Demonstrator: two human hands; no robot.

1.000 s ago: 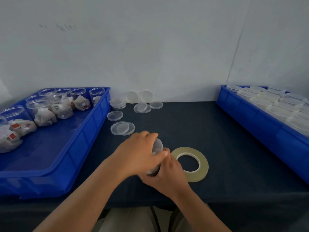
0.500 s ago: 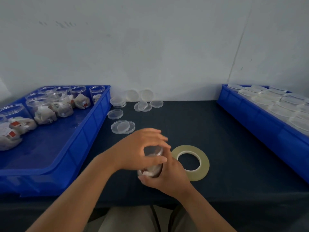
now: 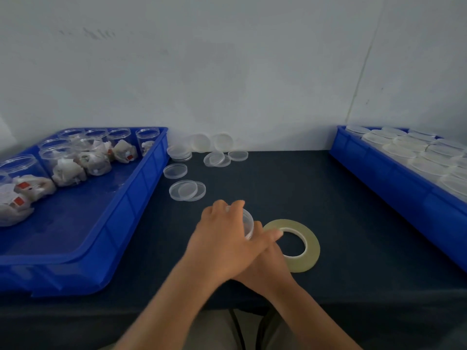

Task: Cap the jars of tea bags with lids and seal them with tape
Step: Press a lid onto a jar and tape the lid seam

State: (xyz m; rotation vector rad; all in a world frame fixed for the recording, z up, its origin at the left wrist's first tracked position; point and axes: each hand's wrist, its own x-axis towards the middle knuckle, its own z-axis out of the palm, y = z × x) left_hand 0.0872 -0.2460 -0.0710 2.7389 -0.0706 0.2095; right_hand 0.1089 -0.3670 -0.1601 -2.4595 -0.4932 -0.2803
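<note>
no text, brand or number can be read anywhere. the tea bags [image 3: 68,173] in the jars [image 3: 22,165] inside the left blue bin [image 3: 131,213] carry small paper tags [image 3: 19,201] with red patches, too blurred to show any lettering. faint dark marks [image 3: 98,34] on the wall [image 3: 252,72] look like smudges, not legible writing.

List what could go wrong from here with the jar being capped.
1. The left hand covers most of the jar, so a crooked fit could go unnoticed before taping.
2. The tape roll lies flat close by; freeing a hand to pick it up might let the jar tip.
</note>
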